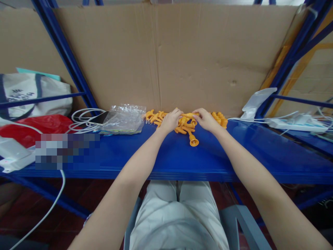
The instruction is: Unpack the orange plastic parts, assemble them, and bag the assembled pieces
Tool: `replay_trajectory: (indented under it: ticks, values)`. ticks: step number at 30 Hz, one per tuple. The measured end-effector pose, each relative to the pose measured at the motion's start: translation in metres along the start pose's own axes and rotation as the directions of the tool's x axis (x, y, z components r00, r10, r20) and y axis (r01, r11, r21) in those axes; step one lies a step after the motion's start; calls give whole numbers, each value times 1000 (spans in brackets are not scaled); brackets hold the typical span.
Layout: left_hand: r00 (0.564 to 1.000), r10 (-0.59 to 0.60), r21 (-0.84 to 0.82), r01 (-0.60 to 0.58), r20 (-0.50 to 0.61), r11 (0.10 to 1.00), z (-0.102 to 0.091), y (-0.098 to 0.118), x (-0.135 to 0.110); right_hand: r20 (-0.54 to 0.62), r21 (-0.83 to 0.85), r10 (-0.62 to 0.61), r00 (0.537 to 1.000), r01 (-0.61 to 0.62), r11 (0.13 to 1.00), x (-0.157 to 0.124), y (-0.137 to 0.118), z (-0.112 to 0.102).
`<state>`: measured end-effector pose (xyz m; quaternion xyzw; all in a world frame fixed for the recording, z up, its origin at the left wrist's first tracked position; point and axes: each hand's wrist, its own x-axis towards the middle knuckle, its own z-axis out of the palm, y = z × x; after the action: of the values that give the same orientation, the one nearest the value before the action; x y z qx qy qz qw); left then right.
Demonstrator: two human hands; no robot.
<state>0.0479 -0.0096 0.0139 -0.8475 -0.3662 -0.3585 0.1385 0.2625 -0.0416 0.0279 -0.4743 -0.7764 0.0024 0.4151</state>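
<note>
Orange plastic pieces lie in a pile at the back of the blue shelf, several with finger-like prongs. Between my hands, a slim orange piece (189,115) runs crosswise above the pile. My left hand (171,120) is closed on its left end, with the fingertips partly hidden. The fingers of my right hand (205,119) pinch its right end. Below them, an orange piece with a flared round cup (194,142) points toward me. Branched orange pieces (152,115) sit left of my left hand. More rounded orange pieces (220,119) are grouped beside my right hand.
Clear plastic bags (125,118) and coiled white cable (83,119) lie to the left, near a red bag (39,128). A cardboard panel (197,59) stands behind the blue shelf (166,156). At right are a white power strip (299,125) and blue posts.
</note>
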Motion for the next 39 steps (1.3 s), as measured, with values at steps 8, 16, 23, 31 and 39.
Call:
replay_trajectory:
  ticks: [8,16,23,31,39]
  values:
    - [992,127,110,-128,10,986,-3,6,1,255,227,197,947,-256,940,-3,-5,-8]
    - [960,260,186,-276,105,943,3,28,2,474,-131,225,851,-185,974,-6,-12,-31]
    - [975,204,96,-212,86,972,7,27,4,317,-432,252,914,-98,897,-4,-24,-20]
    - [990,67,-80,-57,125,995,10,24,11,213,-666,198,957,-6,746,-6,-32,-14]
    - [987,56,-67,-47,151,997,7,16,7,239,-650,174,955,24,760,-7,-34,-8]
